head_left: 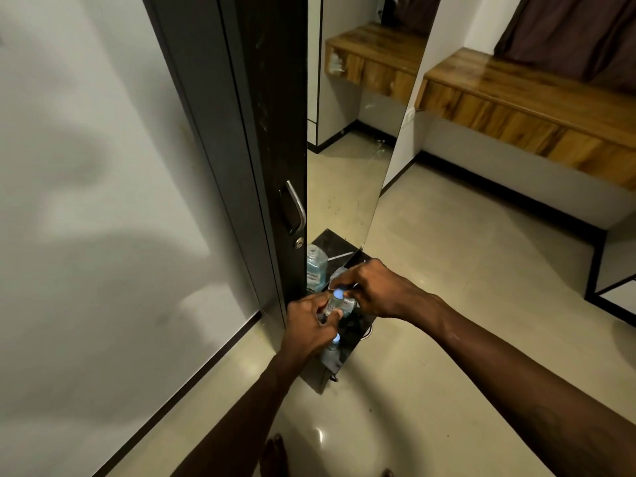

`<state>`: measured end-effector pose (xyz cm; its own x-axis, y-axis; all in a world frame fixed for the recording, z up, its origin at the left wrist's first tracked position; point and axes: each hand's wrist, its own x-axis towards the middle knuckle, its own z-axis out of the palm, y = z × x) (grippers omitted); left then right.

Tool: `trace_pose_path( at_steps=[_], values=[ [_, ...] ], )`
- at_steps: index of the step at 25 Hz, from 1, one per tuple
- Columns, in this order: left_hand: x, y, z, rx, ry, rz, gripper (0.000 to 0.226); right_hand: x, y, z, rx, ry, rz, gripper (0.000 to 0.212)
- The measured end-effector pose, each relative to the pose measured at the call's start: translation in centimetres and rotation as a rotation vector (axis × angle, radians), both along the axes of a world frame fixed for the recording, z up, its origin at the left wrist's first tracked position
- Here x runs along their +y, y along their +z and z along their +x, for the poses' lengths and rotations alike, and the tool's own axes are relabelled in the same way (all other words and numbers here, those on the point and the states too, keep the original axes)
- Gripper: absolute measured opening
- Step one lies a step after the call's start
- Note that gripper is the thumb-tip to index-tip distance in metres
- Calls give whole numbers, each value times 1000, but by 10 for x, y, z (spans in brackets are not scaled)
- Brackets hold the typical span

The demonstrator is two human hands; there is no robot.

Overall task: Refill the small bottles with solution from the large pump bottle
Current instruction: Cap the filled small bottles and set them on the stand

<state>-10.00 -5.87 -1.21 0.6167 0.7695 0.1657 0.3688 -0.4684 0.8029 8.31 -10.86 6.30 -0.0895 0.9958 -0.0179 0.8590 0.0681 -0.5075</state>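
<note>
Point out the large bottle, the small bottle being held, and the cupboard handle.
large bottle [316, 268]: head view, its clear shoulder.
small bottle [335, 302]: head view, body just under the blue cap.
cupboard handle [298, 208]: head view, mid-bar.

- Left hand [307, 326]: bare, no glove, ring or watch.
- Right hand [377, 290]: bare, likewise unadorned.
- Forearms behind each grip: uncovered, no sleeve visible.
- Bare toes [275, 454] at lower edge.

Dim, warm indoor light here; soft broad shadows spill across the white wall [86, 201], a bright glare spot shines on the floor [318, 435], the wooden shelf [516, 98] gleams, wide-angle bending curves the door [241, 132] edges, and the hands look slightly soft
</note>
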Motion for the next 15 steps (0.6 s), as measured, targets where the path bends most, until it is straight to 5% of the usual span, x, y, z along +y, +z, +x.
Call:
trace_pose_path(
  at_steps=[6, 10, 13, 15],
  values=[
    [2, 12, 3, 66, -76, -87, 26, -2, 24, 6, 8, 93, -24, 51],
    [-1, 14, 1, 22, -55, -65, 25, 2, 29, -1, -178, 84, -68, 18],
    [-2, 11, 1, 31, -26, -47, 14, 5, 28, -13, -293, -114, -39, 69],
    [1, 12, 0, 41, -2, -57, 14, 6, 24, -11, -182, -142, -16, 62]
  ],
)
